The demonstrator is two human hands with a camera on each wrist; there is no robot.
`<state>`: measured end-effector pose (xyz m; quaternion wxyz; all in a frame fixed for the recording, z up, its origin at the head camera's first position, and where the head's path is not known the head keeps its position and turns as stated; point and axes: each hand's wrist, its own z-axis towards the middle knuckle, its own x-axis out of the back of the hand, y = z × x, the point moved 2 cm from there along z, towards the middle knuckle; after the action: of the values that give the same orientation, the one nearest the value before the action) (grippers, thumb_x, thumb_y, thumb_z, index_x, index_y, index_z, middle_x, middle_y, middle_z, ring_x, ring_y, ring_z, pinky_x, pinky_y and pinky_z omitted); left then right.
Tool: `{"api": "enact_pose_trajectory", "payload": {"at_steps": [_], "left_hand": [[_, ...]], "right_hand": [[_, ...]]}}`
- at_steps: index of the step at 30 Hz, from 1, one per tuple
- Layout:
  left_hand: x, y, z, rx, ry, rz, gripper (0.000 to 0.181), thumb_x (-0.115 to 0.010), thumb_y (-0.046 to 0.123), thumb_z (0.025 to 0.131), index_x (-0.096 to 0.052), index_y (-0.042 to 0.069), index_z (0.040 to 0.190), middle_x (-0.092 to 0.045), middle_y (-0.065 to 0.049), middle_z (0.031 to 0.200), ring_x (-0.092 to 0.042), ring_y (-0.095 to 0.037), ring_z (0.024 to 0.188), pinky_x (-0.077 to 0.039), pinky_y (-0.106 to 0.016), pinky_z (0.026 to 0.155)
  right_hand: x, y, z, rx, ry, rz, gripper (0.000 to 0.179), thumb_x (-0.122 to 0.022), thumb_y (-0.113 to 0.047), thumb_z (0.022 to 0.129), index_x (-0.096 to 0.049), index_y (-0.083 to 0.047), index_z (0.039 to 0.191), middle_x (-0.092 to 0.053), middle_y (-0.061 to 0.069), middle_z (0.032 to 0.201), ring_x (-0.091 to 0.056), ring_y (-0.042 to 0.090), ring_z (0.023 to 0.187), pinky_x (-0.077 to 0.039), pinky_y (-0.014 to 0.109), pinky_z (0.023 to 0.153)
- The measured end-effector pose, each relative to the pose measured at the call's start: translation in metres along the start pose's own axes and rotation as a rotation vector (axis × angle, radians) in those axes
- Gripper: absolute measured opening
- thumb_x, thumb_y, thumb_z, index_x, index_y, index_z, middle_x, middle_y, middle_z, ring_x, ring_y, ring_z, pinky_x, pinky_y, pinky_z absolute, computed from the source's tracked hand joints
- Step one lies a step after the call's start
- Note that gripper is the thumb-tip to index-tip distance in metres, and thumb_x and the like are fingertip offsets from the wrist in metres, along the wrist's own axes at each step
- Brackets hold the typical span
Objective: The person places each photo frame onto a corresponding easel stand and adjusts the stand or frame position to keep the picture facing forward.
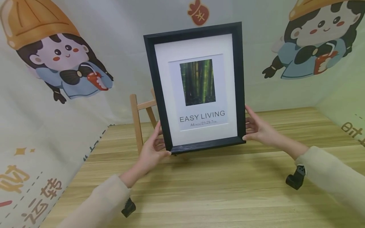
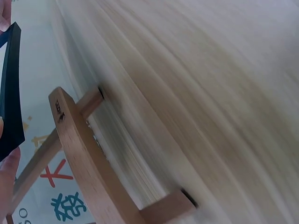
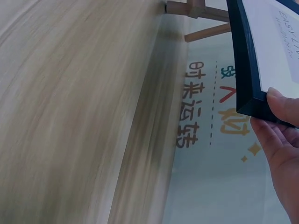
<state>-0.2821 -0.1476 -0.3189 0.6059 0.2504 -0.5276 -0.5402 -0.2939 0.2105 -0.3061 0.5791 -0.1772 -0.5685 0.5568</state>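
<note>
A black picture frame (image 1: 238,85) with a white mat and a bamboo picture is held up, tilted slightly, in front of a wooden easel (image 1: 136,123). My left hand (image 1: 151,150) grips its lower left corner, thumb on the front edge and fingers behind. At the lower right corner, my right hand (image 1: 260,129) holds it the same way. The right wrist view shows thumb and fingers pinching the frame's edge (image 3: 247,60). In the left wrist view, the easel's ledge (image 2: 88,154) lies below the frame's corner (image 2: 11,93). Most of the easel is hidden behind the frame.
A wood-grain table (image 1: 216,190) spreads under the arms. Behind it and at both sides hangs a pale cloth backdrop (image 1: 128,41) printted with cartoon figures and characters. Small black wrist cameras hang under both sleeves.
</note>
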Motion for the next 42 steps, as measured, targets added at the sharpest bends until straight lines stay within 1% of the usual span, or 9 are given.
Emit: {"api": "enact_pose_trajectory", "payload": {"at_steps": [5, 10, 15, 19, 28, 31, 34, 39, 42], "left_hand": [[0.008, -0.002, -0.003, -0.008, 0.012, 0.020, 0.107, -0.063, -0.024, 0.067, -0.010, 0.022, 0.148, -0.035, -0.019, 0.135, -0.051, -0.033, 0.108, -0.046, -0.030, 0.094], [0.016, -0.003, -0.007, -0.042, 0.028, 0.014, 0.106, -0.061, -0.026, 0.067, -0.010, 0.017, 0.148, -0.035, -0.022, 0.135, -0.052, -0.035, 0.107, -0.047, -0.027, 0.092], [0.025, -0.005, -0.011, -0.022, 0.052, 0.020, 0.104, -0.060, -0.026, 0.067, -0.008, 0.015, 0.148, -0.032, -0.024, 0.138, -0.051, -0.034, 0.107, -0.045, -0.021, 0.090], [0.032, -0.006, -0.014, 0.011, 0.060, 0.030, 0.106, -0.060, -0.025, 0.068, -0.007, 0.019, 0.148, -0.032, -0.023, 0.138, -0.050, -0.034, 0.110, -0.044, -0.020, 0.091], [0.045, -0.007, -0.021, 0.018, 0.065, 0.063, 0.109, -0.061, -0.024, 0.067, -0.006, 0.026, 0.148, -0.032, -0.023, 0.138, -0.048, -0.036, 0.111, -0.046, -0.026, 0.093], [0.048, -0.008, -0.022, 0.016, 0.059, 0.051, 0.110, -0.060, -0.024, 0.067, -0.006, 0.029, 0.148, -0.034, -0.023, 0.135, -0.048, -0.035, 0.112, -0.047, -0.024, 0.091], [0.053, -0.010, -0.023, 0.013, 0.060, 0.035, 0.111, -0.060, -0.026, 0.067, -0.007, 0.028, 0.148, -0.034, -0.023, 0.133, -0.050, -0.028, 0.108, -0.047, -0.019, 0.088], [0.063, -0.013, -0.029, 0.031, 0.076, 0.037, 0.110, -0.060, -0.025, 0.068, -0.007, 0.030, 0.147, -0.032, -0.020, 0.136, -0.053, -0.004, 0.098, -0.046, -0.013, 0.086], [0.068, -0.014, -0.033, 0.027, 0.080, 0.045, 0.110, -0.059, -0.025, 0.069, -0.006, 0.031, 0.147, -0.031, -0.021, 0.137, -0.052, 0.002, 0.097, -0.046, -0.012, 0.086]], "right_hand": [[-0.007, 0.000, 0.008, -0.013, -0.004, 0.044, 0.104, -0.059, 0.019, 0.076, 0.012, -0.013, 0.146, -0.036, 0.037, 0.129, -0.048, 0.036, 0.107, -0.050, 0.016, 0.079], [-0.013, -0.001, 0.016, -0.005, -0.011, 0.053, 0.104, -0.059, 0.018, 0.076, 0.011, -0.014, 0.146, -0.035, 0.036, 0.130, -0.046, 0.041, 0.111, -0.049, 0.017, 0.083], [-0.019, -0.004, 0.026, -0.007, -0.020, 0.023, 0.104, -0.060, 0.017, 0.076, 0.010, -0.015, 0.147, -0.035, 0.036, 0.131, -0.045, 0.043, 0.114, -0.048, 0.035, 0.092], [-0.024, -0.006, 0.034, -0.005, -0.026, 0.005, 0.104, -0.060, 0.016, 0.076, 0.009, -0.014, 0.147, -0.036, 0.035, 0.131, -0.046, 0.042, 0.113, -0.044, 0.047, 0.094], [-0.035, -0.008, 0.046, 0.012, -0.040, -0.001, 0.103, -0.060, 0.017, 0.076, 0.008, -0.014, 0.147, -0.041, 0.034, 0.125, -0.049, 0.042, 0.111, -0.044, 0.048, 0.093], [-0.038, -0.009, 0.050, 0.021, -0.047, 0.008, 0.103, -0.059, 0.018, 0.076, 0.009, -0.012, 0.147, -0.041, 0.035, 0.124, -0.049, 0.043, 0.110, -0.045, 0.048, 0.093], [-0.043, -0.009, 0.054, 0.030, -0.055, 0.025, 0.102, -0.059, 0.018, 0.076, 0.009, -0.012, 0.147, -0.041, 0.036, 0.124, -0.049, 0.043, 0.110, -0.045, 0.047, 0.092], [-0.052, -0.011, 0.061, 0.040, -0.064, 0.043, 0.102, -0.058, 0.018, 0.076, 0.008, -0.013, 0.147, -0.042, 0.035, 0.124, -0.048, 0.042, 0.110, -0.046, 0.046, 0.093], [-0.057, -0.012, 0.065, 0.051, -0.065, 0.053, 0.102, -0.058, 0.019, 0.076, 0.007, -0.013, 0.147, -0.041, 0.035, 0.125, -0.048, 0.042, 0.111, -0.046, 0.046, 0.093]]}}
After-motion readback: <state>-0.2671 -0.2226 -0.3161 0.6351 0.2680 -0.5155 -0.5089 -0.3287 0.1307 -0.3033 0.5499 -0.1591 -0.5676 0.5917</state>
